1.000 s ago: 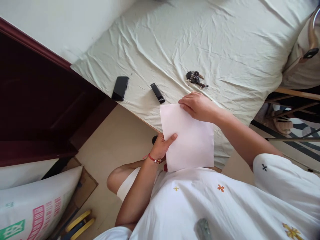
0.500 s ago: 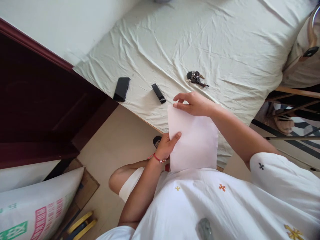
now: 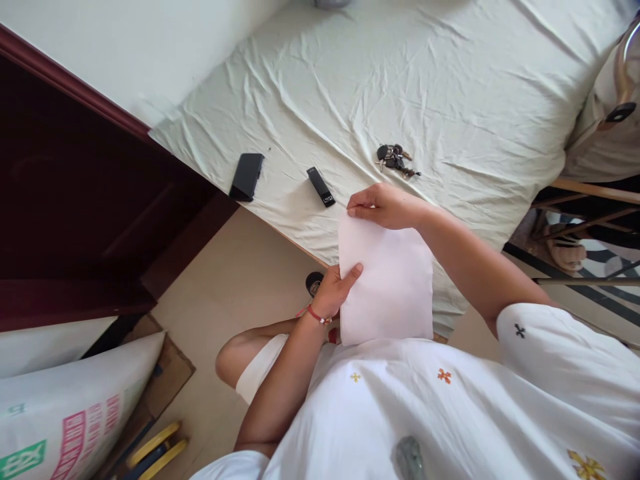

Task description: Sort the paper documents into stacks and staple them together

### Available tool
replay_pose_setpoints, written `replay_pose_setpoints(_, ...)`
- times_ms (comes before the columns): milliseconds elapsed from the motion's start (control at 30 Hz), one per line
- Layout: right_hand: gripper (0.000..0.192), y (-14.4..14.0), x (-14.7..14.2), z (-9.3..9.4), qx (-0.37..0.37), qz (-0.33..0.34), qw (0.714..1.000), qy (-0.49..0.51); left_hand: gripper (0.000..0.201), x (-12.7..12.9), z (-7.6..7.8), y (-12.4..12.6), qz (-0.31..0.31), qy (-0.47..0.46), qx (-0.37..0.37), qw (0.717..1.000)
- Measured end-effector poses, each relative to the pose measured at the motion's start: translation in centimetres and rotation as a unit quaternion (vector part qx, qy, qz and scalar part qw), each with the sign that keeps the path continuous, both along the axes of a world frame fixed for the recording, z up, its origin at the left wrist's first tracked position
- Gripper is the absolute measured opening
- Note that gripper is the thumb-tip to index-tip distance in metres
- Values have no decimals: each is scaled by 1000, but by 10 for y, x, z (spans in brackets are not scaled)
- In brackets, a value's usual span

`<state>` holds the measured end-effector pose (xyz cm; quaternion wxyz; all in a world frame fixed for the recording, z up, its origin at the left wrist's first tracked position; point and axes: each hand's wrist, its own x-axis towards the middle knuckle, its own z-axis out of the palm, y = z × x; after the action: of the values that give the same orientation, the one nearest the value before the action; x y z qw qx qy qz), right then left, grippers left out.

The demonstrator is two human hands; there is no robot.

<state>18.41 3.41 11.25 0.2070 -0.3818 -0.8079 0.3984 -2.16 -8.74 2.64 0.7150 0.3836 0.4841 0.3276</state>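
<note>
A blank white sheet of paper (image 3: 387,287) lies between my torso and the bed's edge, its near end against my shirt. My left hand (image 3: 340,287), with a red bracelet at the wrist, grips the paper's left edge, thumb on top and the other fingers hidden beneath. At the far left corner my right hand (image 3: 377,205) pinches the paper between thumb and fingers. Beyond that hand lies a bunch of keys (image 3: 395,159). A small black box-like object (image 3: 320,187) sits to the left of the keys, and a black phone (image 3: 247,177) is farther left.
The bed (image 3: 450,87) has a wrinkled pale sheet. A dark red wooden panel (image 3: 90,173) stands at left, above a printed white sack (image 3: 75,407) on the floor. At right are a wooden frame (image 3: 595,189) and another person's sandalled foot (image 3: 565,250).
My right thumb and fingers have closed on the paper's far corner, which now bends slightly. My left hand keeps its hold. The view has shifted a little.
</note>
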Motion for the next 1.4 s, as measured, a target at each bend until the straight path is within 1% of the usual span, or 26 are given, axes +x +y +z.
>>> replay_pose_setpoints(67, 30, 0, -3, 1, 18, 4, 1000, -10, 55, 0, 4, 6, 10, -24, -5, 1000)
replay_pose_setpoints(167, 29, -2, -8, 0, 32, 24, 999, -17, 58, 2, 10, 21, 49, -62, 5, 997)
replay_pose_setpoints(300, 32, -7, -13, -6, 76, 27, 994, -72, 54, 9, 16, 34, 80, -67, 3, 995)
replay_pose_setpoints(400, 33, -14, -15, -12, 101, 36, 988, -112, 51, 16, 13, 35, 94, -60, -4, 994)
replay_pose_setpoints(500, 30, -18, -15, -15, 82, 61, 988, -114, 52, 20, 8, 31, 101, -59, -2, 993)
replay_pose_setpoints(567, 30, -18, -12, -15, 80, 61, 989, -106, 53, 20, 6, 31, 105, -56, 4, 993)
replay_pose_setpoints(600, 30, -17, -9, -15, 91, 45, 990, -97, 53, 19, 4, 31, 109, -54, 9, 993)
replay_pose_setpoints(633, 31, -16, -3, -16, 108, 13, 991, -81, 54, 17, 4, 32, 114, -51, 13, 992)
replay_pose_setpoints(700, 34, -15, 13, -22, 146, -98, 984, -36, 55, 13, 2, 35, 128, -44, 19, 991)
replay_pose_setpoints(733, 37, -16, 22, -28, 154, -168, 974, -7, 55, 10, 0, 37, 135, -42, 21, 990)
replay_pose_setpoints(767, 41, -17, 32, -36, 146, -230, 962, 21, 55, 8, -2, 39, 144, -42, 24, 988)
replay_pose_setpoints(800, 48, -20, 41, -45, 120, -274, 953, 52, 54, 6, -4, 41, 154, -44, 29, 987)
replay_pose_setpoints(833, 56, -24, 49, -55, 72, -300, 947, 92, 53, 4, -7, 43, 165, -47, 36, 985)
replay_pose_setpoints(867, 62, -30, 54, -66, 1, -315, 939, 140, 51, 4, -10, 46, 176, -50, 44, 982)
replay_pose_setpoints(900, 66, -37, 58, -76, -76, -322, 925, 185, 50, 3, -13, 48, 186, -53, 49, 980)
replay_pose_setpoints(933, 69, -44, 59, -86, -150, -325, 906, 226, 50, 4, -16, 51, 192, -54, 50, 979)
replay_pose_setpoints(967, 70, -51, 59, -94, -210, -321, 887, 257, 50, 5, -18, 54, 195, -54, 47, 978)
replay_pose_setpoints(1000, 70, -58, 57, -100, -254, -314, 870, 282, 51, 6, -21, 57, 196, -52, 42, 978)
replay_pose_setpoints(1067, 65, -69, 53, -108, -293, -311, 848, 314, 55, 10, -26, 63, 203, -41, 32, 978)
replay_pose_setpoints(1133, 58, -76, 50, -111, -308, -319, 840, 313, 57, 13, -31, 68, 224, -25, 32, 974)
replay_pose_setpoints(1200, 52, -78, 51, -112, -330, -325, 837, 290, 57, 15, -34, 72, 245, -23, 32, 969)
replay_pose_setpoints(1300, 48, -79, 55, -110, -365, -327, 824, 284, 54, 14, -32, 76, 241, -66, 18, 968)
replay_pose_setpoints(1400, 45, -80, 60, -107, -397, -324, 804, 301, 55, 9, -23, 82, 199, -145, 28, 969)
